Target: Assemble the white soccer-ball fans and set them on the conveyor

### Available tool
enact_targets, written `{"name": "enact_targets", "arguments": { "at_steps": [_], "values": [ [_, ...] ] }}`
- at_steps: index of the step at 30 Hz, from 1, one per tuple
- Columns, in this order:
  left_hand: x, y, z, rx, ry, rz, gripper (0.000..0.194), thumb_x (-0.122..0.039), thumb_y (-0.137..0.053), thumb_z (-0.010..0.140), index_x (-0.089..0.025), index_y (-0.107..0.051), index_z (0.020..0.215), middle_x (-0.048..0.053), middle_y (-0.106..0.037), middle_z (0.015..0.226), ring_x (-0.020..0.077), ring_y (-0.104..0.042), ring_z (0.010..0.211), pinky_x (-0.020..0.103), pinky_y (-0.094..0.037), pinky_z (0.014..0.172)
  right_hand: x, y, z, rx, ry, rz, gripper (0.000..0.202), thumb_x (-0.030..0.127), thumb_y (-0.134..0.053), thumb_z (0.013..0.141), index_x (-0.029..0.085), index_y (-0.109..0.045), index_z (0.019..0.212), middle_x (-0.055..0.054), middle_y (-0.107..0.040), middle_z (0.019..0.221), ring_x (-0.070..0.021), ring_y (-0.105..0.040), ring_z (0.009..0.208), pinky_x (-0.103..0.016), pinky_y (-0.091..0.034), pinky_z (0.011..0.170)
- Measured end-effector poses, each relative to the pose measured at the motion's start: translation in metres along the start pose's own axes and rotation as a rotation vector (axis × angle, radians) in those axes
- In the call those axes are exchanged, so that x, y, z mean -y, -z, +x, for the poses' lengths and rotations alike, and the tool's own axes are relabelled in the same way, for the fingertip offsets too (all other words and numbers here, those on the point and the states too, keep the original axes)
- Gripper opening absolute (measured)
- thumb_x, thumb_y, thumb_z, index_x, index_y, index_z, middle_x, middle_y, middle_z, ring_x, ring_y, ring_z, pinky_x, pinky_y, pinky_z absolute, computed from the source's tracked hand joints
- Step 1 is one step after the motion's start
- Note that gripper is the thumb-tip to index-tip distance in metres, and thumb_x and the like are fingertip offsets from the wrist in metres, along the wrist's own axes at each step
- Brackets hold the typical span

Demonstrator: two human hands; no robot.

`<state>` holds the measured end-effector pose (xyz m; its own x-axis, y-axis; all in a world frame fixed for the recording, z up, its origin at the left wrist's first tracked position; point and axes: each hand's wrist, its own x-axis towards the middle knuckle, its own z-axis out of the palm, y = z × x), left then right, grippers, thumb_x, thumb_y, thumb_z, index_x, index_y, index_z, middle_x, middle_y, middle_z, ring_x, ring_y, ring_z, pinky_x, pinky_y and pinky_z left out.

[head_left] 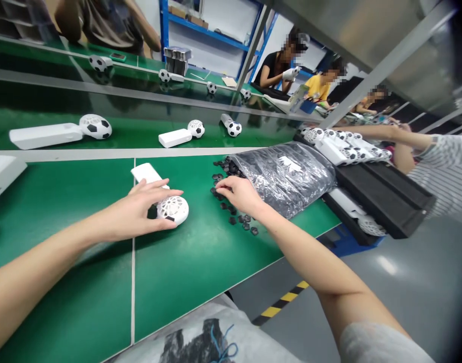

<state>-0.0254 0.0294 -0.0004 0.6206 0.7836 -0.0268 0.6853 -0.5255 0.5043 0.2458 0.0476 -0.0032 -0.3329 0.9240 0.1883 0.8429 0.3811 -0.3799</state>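
Note:
My left hand (140,209) is wrapped round the head of a white handheld fan (173,207), thumb in front and fingers over the top. The fan lies on the green table, its flat handle pointing away from me; the head has a cut-out grille like a football, with a black patch by my thumb. My right hand (240,194) is pinched low among loose black five-sided pieces (231,206); whether a piece is between its fingertips I cannot make out. More of these pieces spill from the mouth of a clear plastic bag (287,174) just beyond that hand.
Football-patterned fans (96,126) lie along the belt ahead. A white fan part (4,174) sits at the left edge. Black trays (382,196) with several fans are stacked at right, where a person in a striped sleeve (446,166) reaches in. Other people sit across the line.

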Motion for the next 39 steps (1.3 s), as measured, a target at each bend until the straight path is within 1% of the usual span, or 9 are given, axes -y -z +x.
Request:
{"name": "enact_targets", "arguments": {
  "at_steps": [4, 10, 14, 18, 22, 27, 30, 33, 39],
  "values": [
    [-0.002, 0.001, -0.002, 0.026, 0.094, -0.099, 0.077, -0.065, -0.058, 0.065, -0.027, -0.044, 0.131, 0.007, -0.017, 0.149, 0.0345, -0.019, 0.134, 0.047, -0.027, 0.105, 0.010, -0.010, 0.007, 0.090, -0.043, -0.173, 0.013, 0.024, -0.056, 0.085, 0.017, -0.067, 0.086, -0.007, -0.066, 0.091, -0.0216, -0.059, 0.087, -0.030, -0.043, 0.075],
    [-0.001, -0.001, -0.003, 0.108, 0.035, -0.195, 0.070, -0.049, -0.060, 0.072, -0.029, -0.037, 0.134, 0.004, -0.009, 0.151, 0.0304, -0.017, 0.135, 0.044, -0.021, 0.108, 0.000, -0.010, 0.024, 0.166, -0.084, -0.135, 0.006, 0.019, -0.066, 0.077, 0.017, -0.063, 0.081, -0.004, -0.062, 0.082, -0.0156, -0.058, 0.072, -0.024, -0.042, 0.063],
    [-0.005, -0.004, -0.003, 0.043, 0.052, -0.218, 0.069, -0.050, -0.061, 0.070, -0.026, -0.039, 0.131, 0.006, -0.013, 0.150, 0.0295, -0.017, 0.135, 0.042, -0.021, 0.109, 0.012, -0.005, 0.014, 0.177, -0.020, 0.042, 0.007, 0.014, -0.062, 0.079, 0.016, -0.059, 0.084, 0.000, -0.060, 0.072, -0.0119, -0.056, 0.065, -0.022, -0.042, 0.061],
    [-0.007, -0.003, -0.003, 0.065, -0.026, -0.222, 0.058, -0.040, -0.059, 0.073, -0.024, -0.042, 0.126, 0.005, -0.022, 0.148, 0.0268, -0.012, 0.137, 0.042, -0.020, 0.109, 0.041, -0.002, -0.011, 0.150, 0.238, 0.297, 0.011, 0.012, -0.057, 0.083, 0.018, -0.062, 0.092, -0.002, -0.062, 0.082, -0.0127, -0.057, 0.077, -0.025, -0.045, 0.073],
    [-0.007, -0.003, -0.002, 0.078, -0.087, -0.214, 0.053, -0.028, -0.055, 0.073, -0.021, -0.042, 0.124, 0.005, -0.031, 0.144, 0.0234, -0.009, 0.137, 0.043, -0.018, 0.110, 0.058, -0.003, -0.024, 0.096, 0.487, 0.254, 0.024, 0.010, -0.043, 0.089, 0.021, -0.063, 0.096, -0.004, -0.058, 0.087, -0.0140, -0.053, 0.082, -0.027, -0.044, 0.072],
    [-0.011, -0.012, -0.002, -0.022, -0.055, -0.255, 0.060, -0.041, -0.063, 0.069, -0.020, -0.044, 0.122, 0.007, -0.036, 0.141, 0.0241, -0.013, 0.137, 0.043, -0.018, 0.111, 0.067, -0.010, -0.017, 0.001, 0.746, -0.064, 0.027, 0.010, -0.034, 0.092, 0.016, -0.060, 0.091, -0.007, -0.061, 0.083, -0.0178, -0.050, 0.078, -0.030, -0.038, 0.065],
    [-0.013, -0.014, -0.003, -0.058, -0.042, -0.274, 0.062, -0.050, -0.064, 0.068, -0.020, -0.047, 0.120, 0.007, -0.040, 0.139, 0.0264, -0.016, 0.136, 0.044, -0.022, 0.109, 0.072, -0.016, -0.009, 0.010, 0.813, -0.032, 0.026, 0.011, -0.034, 0.093, 0.017, -0.057, 0.082, -0.004, -0.062, 0.076, -0.0168, -0.052, 0.077, -0.029, -0.037, 0.065],
    [-0.014, -0.015, -0.004, -0.068, -0.049, -0.295, 0.052, -0.046, -0.060, 0.072, -0.021, -0.049, 0.116, 0.006, -0.043, 0.137, 0.0251, -0.016, 0.136, 0.043, -0.022, 0.109, 0.073, -0.022, -0.006, 0.002, 0.767, 0.182, 0.017, 0.013, -0.043, 0.090, 0.017, -0.056, 0.081, -0.002, -0.061, 0.076, -0.0148, -0.053, 0.075, -0.028, -0.041, 0.067],
    [-0.012, -0.016, -0.005, -0.079, -0.079, -0.301, 0.043, -0.042, -0.054, 0.078, -0.021, -0.050, 0.115, 0.005, -0.046, 0.134, 0.0235, -0.016, 0.136, 0.041, -0.023, 0.109, 0.067, -0.028, -0.015, -0.006, 0.461, 0.495, 0.007, 0.013, -0.056, 0.084, 0.019, -0.059, 0.085, -0.002, -0.061, 0.082, -0.0150, -0.056, 0.086, -0.029, -0.046, 0.078]
  ]
}}
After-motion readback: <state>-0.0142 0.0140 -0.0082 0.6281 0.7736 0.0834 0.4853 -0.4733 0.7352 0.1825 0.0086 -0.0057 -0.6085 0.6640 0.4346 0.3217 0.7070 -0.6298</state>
